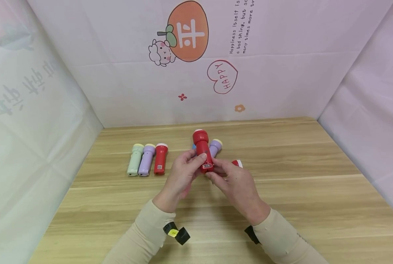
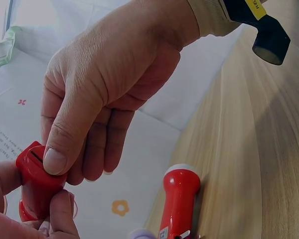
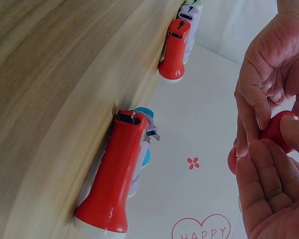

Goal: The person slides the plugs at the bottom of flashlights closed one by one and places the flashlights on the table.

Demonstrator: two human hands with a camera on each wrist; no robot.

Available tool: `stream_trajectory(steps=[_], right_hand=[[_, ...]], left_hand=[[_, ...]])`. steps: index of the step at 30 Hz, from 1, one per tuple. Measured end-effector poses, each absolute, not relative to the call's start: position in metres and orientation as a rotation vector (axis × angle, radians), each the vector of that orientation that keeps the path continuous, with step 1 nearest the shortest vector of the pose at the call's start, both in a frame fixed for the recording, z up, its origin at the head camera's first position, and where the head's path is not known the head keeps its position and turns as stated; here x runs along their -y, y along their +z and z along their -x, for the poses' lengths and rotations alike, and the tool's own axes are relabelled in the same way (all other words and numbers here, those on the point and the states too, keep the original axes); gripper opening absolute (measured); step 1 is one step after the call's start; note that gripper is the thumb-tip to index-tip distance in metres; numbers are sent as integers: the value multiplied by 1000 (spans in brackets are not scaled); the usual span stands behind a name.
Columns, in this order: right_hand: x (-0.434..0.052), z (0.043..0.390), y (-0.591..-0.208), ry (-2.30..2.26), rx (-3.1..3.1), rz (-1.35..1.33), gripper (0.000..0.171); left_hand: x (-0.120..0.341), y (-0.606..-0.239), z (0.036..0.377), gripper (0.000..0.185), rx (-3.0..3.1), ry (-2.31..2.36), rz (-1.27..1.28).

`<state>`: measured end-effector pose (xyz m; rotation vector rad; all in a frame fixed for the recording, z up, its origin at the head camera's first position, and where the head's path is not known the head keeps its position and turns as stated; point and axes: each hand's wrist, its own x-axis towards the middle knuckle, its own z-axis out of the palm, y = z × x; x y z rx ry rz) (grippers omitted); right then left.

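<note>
Torch (image 1: 202,146) is sitting between both hands, lifted off the table (image 1: 301,176), its long axis running away from the body: head pointing toward the wall (image 1: 133,99) and slightly left, tail (image 1: 207,168) facing the person. Left hand (image 1: 180,175) is gripping the barrel from the left, thumb lying on top, other fingers mostly hidden. Right hand (image 1: 237,185) is pinching the tail from the right, thumb and fingers closing on it, so it is being the nearer hand to that end.

Beyond the torch, a blue torch (image 1: 194,146) and a lilac torch (image 1: 215,147) are lying partly covered. Spare red torch (image 3: 114,169) is lying just beyond the right hand, head pointing right, crowding that side. Row of three torches (image 1: 146,160) is resting left, well apart from the left hand. Widest room is opening rightward, toward the table's side edge; the back edge is running behind the torches.
</note>
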<state>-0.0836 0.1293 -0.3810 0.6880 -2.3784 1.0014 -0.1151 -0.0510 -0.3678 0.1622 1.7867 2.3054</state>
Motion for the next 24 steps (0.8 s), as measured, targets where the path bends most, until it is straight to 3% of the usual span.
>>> stream_trajectory(steps=[16, 24], right_hand=[[-130, 83, -381, 999, 2384, -685, 55], [-130, 84, -382, 1010, 2402, -669, 52]], left_hand=[[53, -366, 116, 42, -1746, 2323, -177], [53, -366, 117, 48, -1756, 2323, -165]])
